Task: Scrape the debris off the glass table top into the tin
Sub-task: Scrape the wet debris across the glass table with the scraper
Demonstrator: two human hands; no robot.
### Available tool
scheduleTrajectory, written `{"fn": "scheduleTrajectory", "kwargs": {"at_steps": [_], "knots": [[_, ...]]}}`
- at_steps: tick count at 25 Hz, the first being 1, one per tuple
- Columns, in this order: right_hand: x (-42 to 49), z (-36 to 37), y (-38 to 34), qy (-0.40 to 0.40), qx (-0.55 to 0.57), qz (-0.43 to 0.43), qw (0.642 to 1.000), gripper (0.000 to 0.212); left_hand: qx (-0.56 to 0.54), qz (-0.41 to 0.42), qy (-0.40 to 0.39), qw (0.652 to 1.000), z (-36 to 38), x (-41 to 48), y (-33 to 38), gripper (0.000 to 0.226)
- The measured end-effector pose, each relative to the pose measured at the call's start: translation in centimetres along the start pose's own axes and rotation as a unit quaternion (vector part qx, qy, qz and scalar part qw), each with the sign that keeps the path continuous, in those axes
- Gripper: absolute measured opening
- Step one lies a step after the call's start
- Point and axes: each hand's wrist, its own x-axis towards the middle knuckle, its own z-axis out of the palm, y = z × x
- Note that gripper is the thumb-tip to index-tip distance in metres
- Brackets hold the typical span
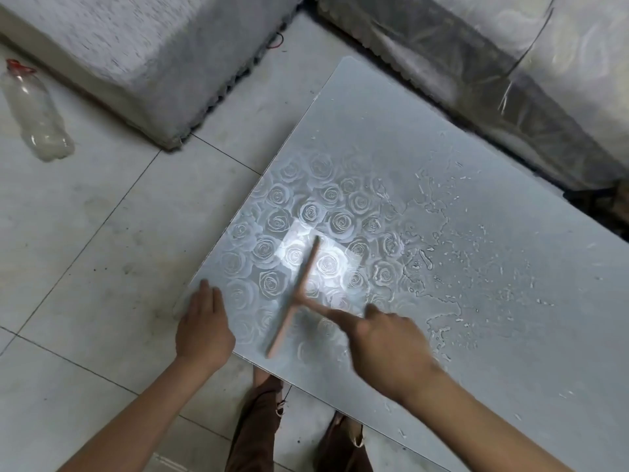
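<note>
A plastic bottle (35, 110) lies on the tiled floor (85, 233), well apart from the work. Two covered sofas (136, 46) border the far side. The glass table top (493, 335), rose-patterned, lies low between them. White debris (476, 267) and wet film cover its right part. The left hand (204, 328) rests flat on the near corner. The right hand (391, 345), blurred, grips the handle of the T-shaped scraper (296, 294), blade on the glass.

Glass tabletop (374, 107), rose-patterned, lies level over the tiled floor (85, 250); white debris (476, 260) and wet streaks cover its right half; T-shaped scraper (299, 284) rests on its near-left area; clear plastic bottle (34, 110) lies on the floor, far left.
</note>
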Motion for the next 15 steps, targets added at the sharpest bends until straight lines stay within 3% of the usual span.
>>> {"fn": "scheduleTrajectory", "kwargs": {"at_steps": [4,11,13,15], "knots": [[3.9,1.0,0.5,-0.011,0.029,0.001,1.0,0.053,0.035,0.037,-0.018,0.999,0.2,-0.1,3.5,0.073],[-3.9,0.5,17.4,-0.034,0.009,0.155,0.987,0.038,0.057,0.064,-0.012,0.996,0.5,1.0,10.5,0.066],[-4.7,0.1,19.4,-0.007,0.001,0.132,0.991,0.036,0.072,0.061,-0.001,0.996,0.5,1.2,12.4,0.065],[-3.6,-0.7,20.7,0.043,0.061,0.095,0.993,0.033,0.084,0.064,0.011,0.994,0.5,1.8,14.7,0.064]]}}
